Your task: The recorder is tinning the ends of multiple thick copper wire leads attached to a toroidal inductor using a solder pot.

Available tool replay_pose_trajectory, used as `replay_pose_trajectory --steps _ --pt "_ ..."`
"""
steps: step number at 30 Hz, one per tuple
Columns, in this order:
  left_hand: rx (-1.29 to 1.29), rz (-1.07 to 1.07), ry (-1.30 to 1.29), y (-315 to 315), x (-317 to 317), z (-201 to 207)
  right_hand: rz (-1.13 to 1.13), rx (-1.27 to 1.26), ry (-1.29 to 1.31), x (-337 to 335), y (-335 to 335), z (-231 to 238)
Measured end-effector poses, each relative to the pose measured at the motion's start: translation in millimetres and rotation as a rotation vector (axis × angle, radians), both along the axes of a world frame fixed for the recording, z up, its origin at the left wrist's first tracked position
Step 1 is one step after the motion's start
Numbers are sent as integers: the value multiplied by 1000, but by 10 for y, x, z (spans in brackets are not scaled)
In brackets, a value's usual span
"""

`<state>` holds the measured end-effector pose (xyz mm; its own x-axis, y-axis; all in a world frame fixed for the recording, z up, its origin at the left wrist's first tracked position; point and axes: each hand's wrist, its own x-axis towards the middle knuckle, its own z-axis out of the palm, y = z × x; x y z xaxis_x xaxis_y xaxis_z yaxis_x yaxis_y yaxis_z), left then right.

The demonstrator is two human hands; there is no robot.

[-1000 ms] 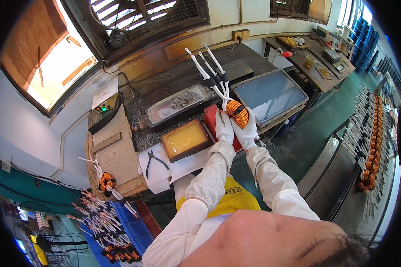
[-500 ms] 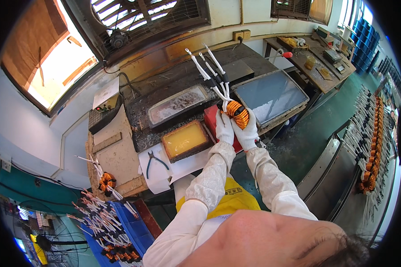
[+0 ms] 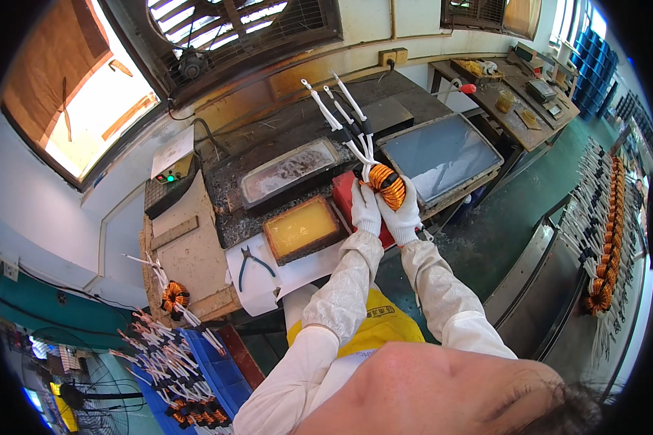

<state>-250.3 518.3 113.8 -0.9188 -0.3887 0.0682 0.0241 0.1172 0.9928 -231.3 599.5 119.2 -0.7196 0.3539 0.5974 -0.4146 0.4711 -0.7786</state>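
Note:
Both of my hands wear white gloves and grip one toroidal coil point(image 3: 389, 190) wound with orange copper wire. My left hand point(image 3: 366, 210) closes on its left side, and my right hand point(image 3: 405, 210) wraps its right side. Several white sleeved leads point(image 3: 347, 119) with black bands rise from the coil and point away from me; bare metal shows at their tips. Under my hands is a red box point(image 3: 345, 190), partly covered by them. A tray of yellow liquid point(image 3: 301, 228) lies to the left of my left hand, and a grey bath point(image 3: 442, 157) lies to the right.
Dark-handled pliers point(image 3: 254, 268) rest on white paper at the bench's front. A long tray with greyish, crusted content point(image 3: 289, 172) sits behind. Another coil point(image 3: 175, 296) lies at the left corner, above a blue bin point(image 3: 210, 362) of coils. Rows of coils point(image 3: 608, 246) line a rack at right.
A green light now shows on the small control box at the left of the bench. My hands and the coil hold almost the same place.

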Motion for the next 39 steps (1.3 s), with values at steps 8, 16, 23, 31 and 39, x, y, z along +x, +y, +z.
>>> replay_pose_trajectory --steps 8,16,23,31,39 --pt "1 4 10 -11 3 -15 -13 6 4 17 -19 22" --pt "9 2 -11 -6 3 0 -21 16 24 -8 -15 5" --pt "15 1 -13 -4 27 47 -1 1 28 -10 -10 -6" --pt "-3 -4 -26 -16 49 91 -1 -6 7 1 -13 -8" --pt "-6 -8 -17 -9 33 84 -32 -14 11 -8 -24 8"
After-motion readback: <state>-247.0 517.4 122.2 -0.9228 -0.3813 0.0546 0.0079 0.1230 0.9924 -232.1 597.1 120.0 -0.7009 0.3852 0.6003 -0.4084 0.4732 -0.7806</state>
